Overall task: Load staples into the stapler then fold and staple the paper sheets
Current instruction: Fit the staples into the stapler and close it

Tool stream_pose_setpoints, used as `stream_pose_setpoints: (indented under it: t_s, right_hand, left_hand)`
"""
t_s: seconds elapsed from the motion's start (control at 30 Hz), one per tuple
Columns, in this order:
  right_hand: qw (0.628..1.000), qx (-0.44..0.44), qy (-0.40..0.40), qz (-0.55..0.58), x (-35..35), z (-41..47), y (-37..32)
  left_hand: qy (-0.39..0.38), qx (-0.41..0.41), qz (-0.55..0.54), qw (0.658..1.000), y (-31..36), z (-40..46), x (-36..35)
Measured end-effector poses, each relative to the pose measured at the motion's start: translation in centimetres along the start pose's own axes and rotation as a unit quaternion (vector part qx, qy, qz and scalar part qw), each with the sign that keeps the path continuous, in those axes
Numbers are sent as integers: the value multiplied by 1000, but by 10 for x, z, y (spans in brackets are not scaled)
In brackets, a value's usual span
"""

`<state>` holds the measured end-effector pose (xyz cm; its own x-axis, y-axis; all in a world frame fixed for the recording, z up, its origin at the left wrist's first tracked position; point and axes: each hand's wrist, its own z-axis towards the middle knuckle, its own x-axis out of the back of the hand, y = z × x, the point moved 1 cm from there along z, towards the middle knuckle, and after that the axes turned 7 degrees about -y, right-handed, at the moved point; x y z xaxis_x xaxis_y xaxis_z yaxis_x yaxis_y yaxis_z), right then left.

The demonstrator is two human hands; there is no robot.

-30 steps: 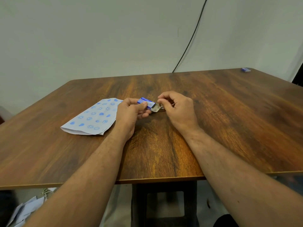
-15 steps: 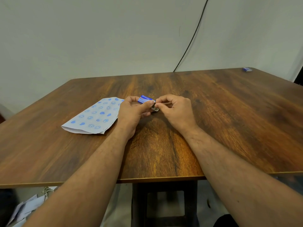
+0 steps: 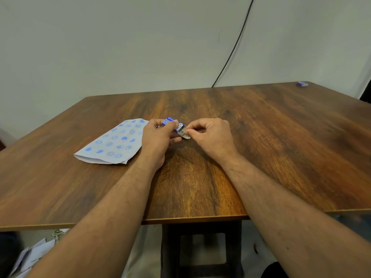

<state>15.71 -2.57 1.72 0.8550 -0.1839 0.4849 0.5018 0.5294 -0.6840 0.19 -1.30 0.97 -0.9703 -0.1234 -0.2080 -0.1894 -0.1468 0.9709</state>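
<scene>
Near the middle of the wooden table [image 3: 261,157], our left hand [image 3: 158,137] gripped a small blue staple box [image 3: 170,123]. Our right hand [image 3: 210,135] pinched its gray flap [image 3: 183,133]. At ten o'clock lay folded smiley paper [image 3: 114,143]. Another little blue box [image 3: 302,84] sat far off at two o'clock.

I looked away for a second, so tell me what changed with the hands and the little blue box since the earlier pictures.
Little. The right hand closed in on the blue box half a second ago; now it has eased back and pinches the open grey flap. The left hand still holds the box. The patterned paper and table have not moved.
</scene>
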Motion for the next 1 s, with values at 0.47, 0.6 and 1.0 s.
stream_pose_setpoints:
  t_s: [0.47, 0.6, 1.0]
  right_hand:
    - [1000, -2, -19, -21, 4, -3, 0]
    - [999, 34, 1, -24, 2, -2, 1]
    - [999, 49, -22, 2, 2, -1, 0]
  left_hand:
    - [-31, 15, -5, 999, 1, 0, 2]
    - [-46, 1, 11, 999, 3, -4, -1]
    - [-69, 3, 64, 996, 0, -2, -1]
